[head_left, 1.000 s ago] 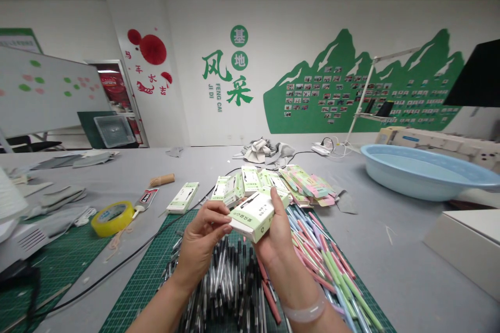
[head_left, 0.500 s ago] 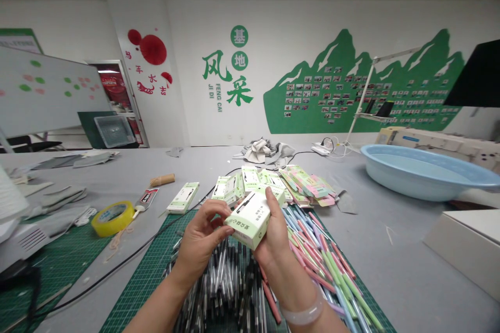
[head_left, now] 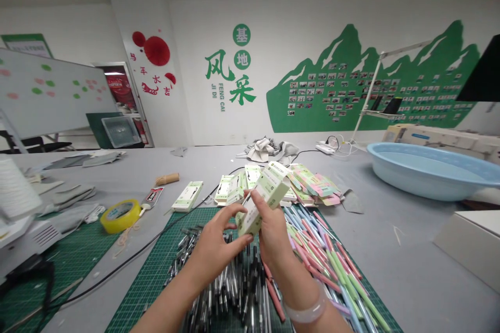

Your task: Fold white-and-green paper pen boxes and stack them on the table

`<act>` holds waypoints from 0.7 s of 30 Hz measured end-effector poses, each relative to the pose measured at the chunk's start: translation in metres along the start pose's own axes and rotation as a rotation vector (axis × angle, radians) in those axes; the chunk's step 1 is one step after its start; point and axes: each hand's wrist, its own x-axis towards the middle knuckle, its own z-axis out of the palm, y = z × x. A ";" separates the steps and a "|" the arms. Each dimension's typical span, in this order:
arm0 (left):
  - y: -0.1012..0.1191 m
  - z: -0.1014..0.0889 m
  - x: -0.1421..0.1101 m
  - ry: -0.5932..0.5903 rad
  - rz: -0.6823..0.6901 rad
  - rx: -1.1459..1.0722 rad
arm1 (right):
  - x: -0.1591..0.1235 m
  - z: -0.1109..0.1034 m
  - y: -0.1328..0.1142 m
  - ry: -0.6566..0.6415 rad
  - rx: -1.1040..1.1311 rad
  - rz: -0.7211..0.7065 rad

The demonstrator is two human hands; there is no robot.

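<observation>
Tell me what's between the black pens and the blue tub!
The head view shows it: from the black pens toward the blue tub come the right arm, coloured sticks on the green mat, then grey tabletop.

White-and-green printed box (head_left: pixel 272 186), slanting, held off table in right hand (head_left: pixel 273 231).

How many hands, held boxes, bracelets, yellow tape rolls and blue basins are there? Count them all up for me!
Hands: 2 (left hand, right hand)
Held box: 1
Bracelet: 1
Tape roll: 1
Basin: 1
Total: 6
</observation>
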 end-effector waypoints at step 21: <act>-0.166 -0.080 0.076 0.255 -0.689 0.852 | 0.017 -0.015 -0.033 0.113 0.008 -0.117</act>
